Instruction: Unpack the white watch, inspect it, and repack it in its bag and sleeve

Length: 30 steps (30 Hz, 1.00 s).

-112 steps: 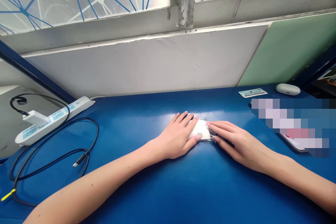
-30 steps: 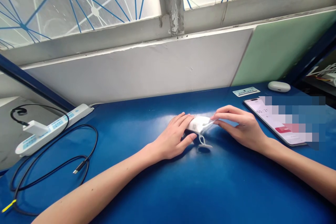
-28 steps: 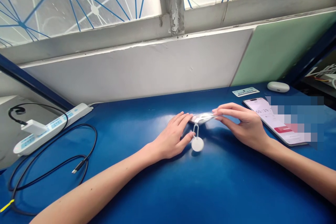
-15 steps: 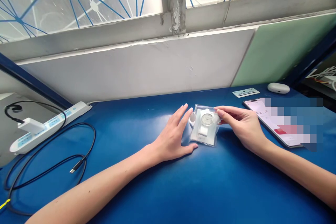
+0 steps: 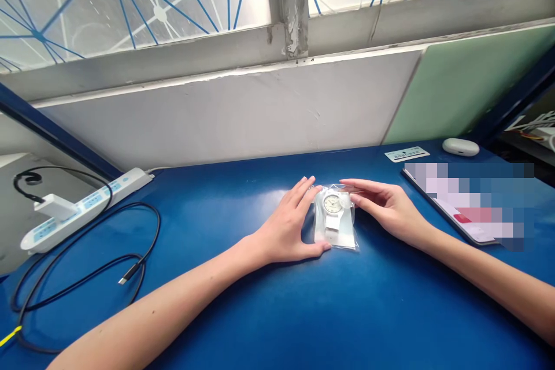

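Note:
A white wristwatch (image 5: 333,206) with a round pale dial lies inside a clear plastic bag (image 5: 344,238) on the blue table. To the left, my left hand (image 5: 291,221) has its fingers spread and its thumb apart, at the bag's left side and lower edge. On the other side, my right hand (image 5: 388,203) reaches over the bag's upper right corner. Its fingers are stretched out and parted from the thumb, with the tips at the plastic.
A phone (image 5: 463,208), partly blurred out, lies at right, with a card (image 5: 406,154) and a white earbud case (image 5: 460,147) behind. On the left are a white power strip (image 5: 93,202) with a charger (image 5: 55,207) and a looped black cable (image 5: 158,225). A wall (image 5: 225,115) borders the table's back.
The bagged watch has come down flatter onto the table, slightly left and nearer. My right hand has moved left with it, and its pinch has loosened. My left hand stays beside the bag.

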Available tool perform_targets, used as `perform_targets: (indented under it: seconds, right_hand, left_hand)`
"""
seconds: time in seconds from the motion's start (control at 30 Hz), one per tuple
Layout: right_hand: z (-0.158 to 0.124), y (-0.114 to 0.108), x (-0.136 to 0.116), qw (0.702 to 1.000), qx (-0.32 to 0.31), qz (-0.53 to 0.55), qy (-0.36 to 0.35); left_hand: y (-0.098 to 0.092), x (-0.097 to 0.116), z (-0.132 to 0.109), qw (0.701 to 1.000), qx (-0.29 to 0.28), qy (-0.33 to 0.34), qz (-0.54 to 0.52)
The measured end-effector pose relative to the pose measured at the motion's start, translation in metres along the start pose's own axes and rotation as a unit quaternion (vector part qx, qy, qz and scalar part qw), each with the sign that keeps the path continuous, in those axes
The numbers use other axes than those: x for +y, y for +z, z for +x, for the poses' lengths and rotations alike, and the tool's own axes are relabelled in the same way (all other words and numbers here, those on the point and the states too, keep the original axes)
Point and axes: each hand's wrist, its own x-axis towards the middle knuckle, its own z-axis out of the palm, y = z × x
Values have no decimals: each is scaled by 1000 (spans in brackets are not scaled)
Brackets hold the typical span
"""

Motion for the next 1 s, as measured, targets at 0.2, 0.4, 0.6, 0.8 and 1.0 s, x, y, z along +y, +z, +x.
perform_targets:
  seconds: [0.2,0.4,0.6,0.8,1.0]
  right_hand:
    - [-6,3,4,973,-52,-203,-97]
    - [-10,-5,1,906,-170,-363,-138]
    - [-8,-8,1,881,-201,-406,-133]
    - [0,-5,3,869,-203,-427,-149]
    - [19,4,0,872,-190,-420,-166]
  left_hand:
    - [-1,2,1,999,-25,-38,-22]
    - [-4,4,3,997,-41,-61,27]
    - [-12,-1,5,994,-75,-51,67]
    - [-10,-4,2,994,-71,-62,60]
    - [-12,-5,3,993,-75,-78,53]
